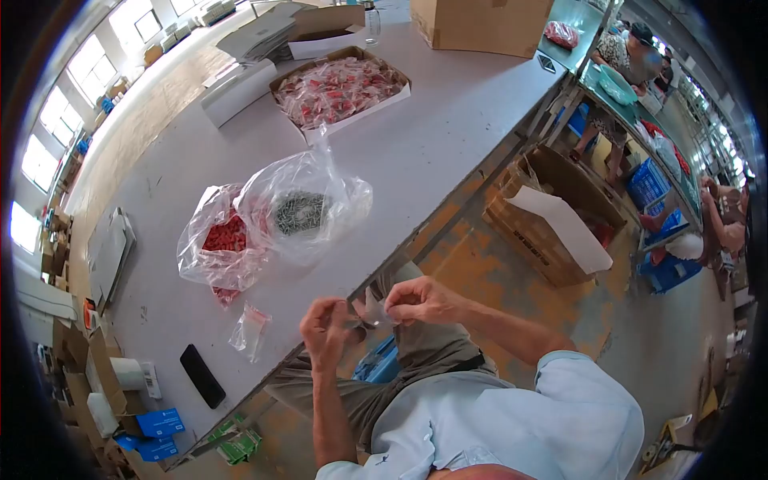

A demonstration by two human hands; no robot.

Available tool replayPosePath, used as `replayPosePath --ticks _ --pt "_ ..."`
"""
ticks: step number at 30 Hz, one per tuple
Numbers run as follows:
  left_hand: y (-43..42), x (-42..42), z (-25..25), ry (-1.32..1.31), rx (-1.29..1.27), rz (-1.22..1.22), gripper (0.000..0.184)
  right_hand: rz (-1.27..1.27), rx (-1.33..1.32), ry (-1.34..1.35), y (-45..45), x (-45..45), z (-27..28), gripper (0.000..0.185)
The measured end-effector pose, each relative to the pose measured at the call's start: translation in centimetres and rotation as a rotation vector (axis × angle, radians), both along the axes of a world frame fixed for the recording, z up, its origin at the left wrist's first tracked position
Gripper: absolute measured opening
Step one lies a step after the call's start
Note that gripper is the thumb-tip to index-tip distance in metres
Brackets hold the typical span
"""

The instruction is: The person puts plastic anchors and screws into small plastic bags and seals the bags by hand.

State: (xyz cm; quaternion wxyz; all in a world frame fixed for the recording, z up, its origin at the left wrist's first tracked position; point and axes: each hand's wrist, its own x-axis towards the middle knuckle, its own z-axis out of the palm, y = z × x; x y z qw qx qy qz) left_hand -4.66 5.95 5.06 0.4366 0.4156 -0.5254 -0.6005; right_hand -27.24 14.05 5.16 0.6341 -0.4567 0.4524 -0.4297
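Observation:
Both my hands are raised over my lap at the table's front edge, with a small clear plastic bag (370,312) stretched between them. My left hand (328,324) pinches one side of it, and my right hand (416,302) pinches the other. On the table beyond them lie a clear bag of red pieces (226,234) and an open clear bag of small metal pieces (300,212). A small clear packet with red in it (251,330) rests nearer the edge, left of my left hand.
A shallow box of red-and-clear packets (340,86) sits farther back, near a large cardboard box (480,24). A black phone (202,376) lies at the near left. An open carton (552,216) stands on the floor at right. People sit at another table, far right.

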Motion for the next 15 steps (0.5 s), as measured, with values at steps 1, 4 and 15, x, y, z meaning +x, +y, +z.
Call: replayPosePath --ticks 1,4,15 --pt "-0.6 0.6 -0.8 0.006 0.0 0.008 0.005 -0.01 0.022 -0.042 -0.1 -0.6 0.1 0.013" --pt "-3.1 2.6 -3.1 -0.328 -0.513 0.166 0.007 0.011 0.122 -0.004 -0.4 -2.7 0.9 0.012" --pt "-4.7 3.4 -4.2 -0.401 -0.483 0.298 0.008 -0.478 -0.256 0.221 -21.7 -13.4 11.7 0.011"
